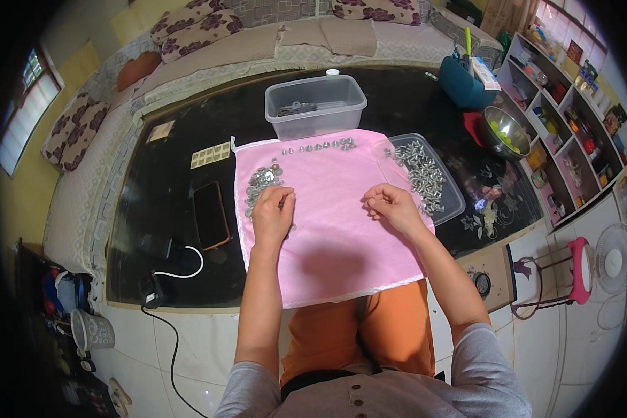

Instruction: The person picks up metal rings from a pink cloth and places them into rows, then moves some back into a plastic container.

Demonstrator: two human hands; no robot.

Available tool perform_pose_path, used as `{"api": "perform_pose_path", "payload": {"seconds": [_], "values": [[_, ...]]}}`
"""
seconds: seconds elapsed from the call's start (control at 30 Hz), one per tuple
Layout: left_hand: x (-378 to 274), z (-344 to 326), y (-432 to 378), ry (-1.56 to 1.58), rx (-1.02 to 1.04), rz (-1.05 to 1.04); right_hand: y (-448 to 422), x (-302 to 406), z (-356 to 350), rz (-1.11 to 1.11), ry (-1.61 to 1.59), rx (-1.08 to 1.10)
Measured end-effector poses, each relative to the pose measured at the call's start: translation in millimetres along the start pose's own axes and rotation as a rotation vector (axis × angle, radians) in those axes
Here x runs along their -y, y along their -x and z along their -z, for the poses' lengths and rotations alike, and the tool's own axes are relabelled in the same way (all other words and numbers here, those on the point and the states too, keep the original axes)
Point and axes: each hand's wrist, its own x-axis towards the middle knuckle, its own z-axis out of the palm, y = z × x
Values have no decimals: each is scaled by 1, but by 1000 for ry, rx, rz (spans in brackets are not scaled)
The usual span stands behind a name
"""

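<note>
My left hand [274, 211] is at the near edge of a pile of metal washers [264, 180] on the left of a pink cloth [334, 209]. Its fingers are curled, and whether they hold a washer is hidden. My right hand [389, 206] hovers over the cloth's right side with thumb and fingertips together; a small piece between them cannot be made out. Just right of it, many metal screws [423, 175] lie heaped on a clear plastic lid [457, 201]. Small metal pieces [318, 147] stand in a row along the cloth's far edge.
Beyond the cloth stands a clear plastic tub [316, 117] with metal parts inside. A smartphone [211, 215] and a charger with a white cable [196, 261] lie on the dark table at left. A steel bowl [507, 133] and a teal holder [462, 86] stand at the far right.
</note>
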Motion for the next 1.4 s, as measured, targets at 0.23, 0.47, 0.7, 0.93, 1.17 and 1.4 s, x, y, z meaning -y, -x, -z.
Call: {"api": "perform_pose_path", "payload": {"seconds": [0.23, 0.47, 0.7, 0.93, 1.17, 1.4], "values": [[2, 3, 2, -140, 55, 47, -13, 2, -19, -68, -96, 29], [11, -1, 3, -289, 102, 22, -37, -22, -30, 122, 170, 82], [15, -1, 1, -315, 120, 10, -35, -27, -46, -22, -106, 23], [11, 1, 0, -348, 151, -8, -31, -28, -47, 4, 0, 16], [5, -1, -3, -347, 70, -119, -32, -30, -43, 40, -105, 18], [-12, -24, 4, 749, 249, 493, -29, -27, -45, 28, -247, 67]]}}
